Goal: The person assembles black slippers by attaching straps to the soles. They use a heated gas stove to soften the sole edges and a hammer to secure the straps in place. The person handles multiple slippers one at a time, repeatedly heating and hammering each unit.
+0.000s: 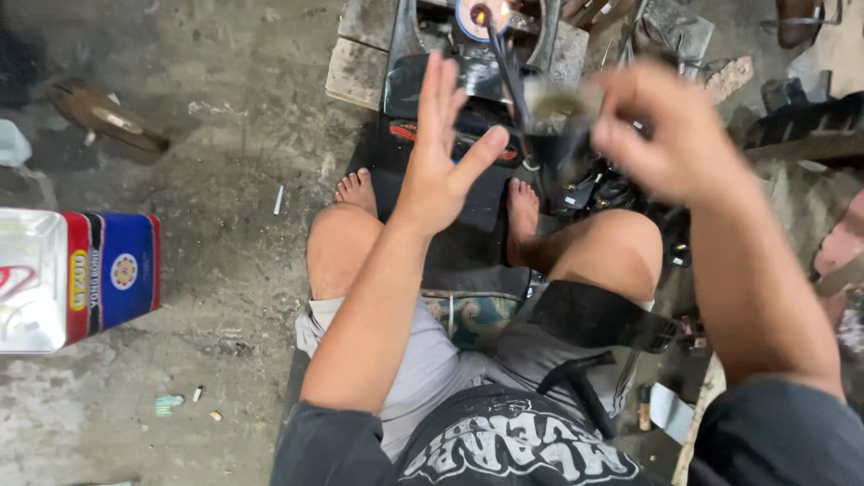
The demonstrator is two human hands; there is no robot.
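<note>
two hands raised: left hand (438,157) spread, empty; right hand (661,135) blurred, grip unclear; tin (76,277) lying sideways.

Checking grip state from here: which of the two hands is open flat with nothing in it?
The left hand: fingers spread, palm empty. The right hand is curled and motion-blurred by the dark tool.

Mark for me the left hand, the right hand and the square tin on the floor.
left hand (441,162), head view, on the open palm.
right hand (661,135), head view, on the blurred back of the closed hand.
tin (121,270), head view, on its blue side.
</note>
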